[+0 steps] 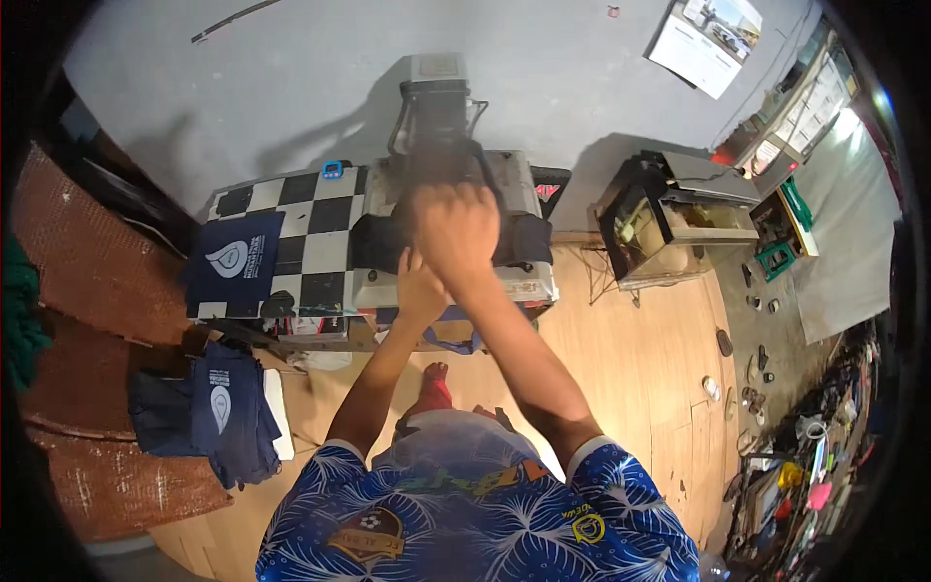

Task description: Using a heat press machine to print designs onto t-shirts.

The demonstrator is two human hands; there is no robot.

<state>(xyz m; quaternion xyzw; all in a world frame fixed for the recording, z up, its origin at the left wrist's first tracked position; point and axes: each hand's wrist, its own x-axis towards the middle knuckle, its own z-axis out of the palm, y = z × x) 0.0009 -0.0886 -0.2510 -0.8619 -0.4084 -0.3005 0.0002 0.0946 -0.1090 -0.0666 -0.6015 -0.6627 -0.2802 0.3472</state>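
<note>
A heat press machine (436,80) stands against the wall, its upper part blurred in the middle of the view. My right hand (458,225) is closed at the front of the press, seemingly around its handle, which the hand hides. Just below and left of it, my left hand (420,291) rests at the front edge of the press, over dark fabric (527,238) that sticks out on both sides. Whether the left hand grips anything cannot be seen. Left of the press, a navy printed cloth piece (236,262) lies flat on the checkered table top (327,251).
A small blue digital timer (332,170) sits at the table's back edge. Navy printed cloth pieces (233,407) are stacked low at the left. A glass tank (669,233) stands right of the table. Footwear (711,388) and piled clutter (793,495) lie farther right.
</note>
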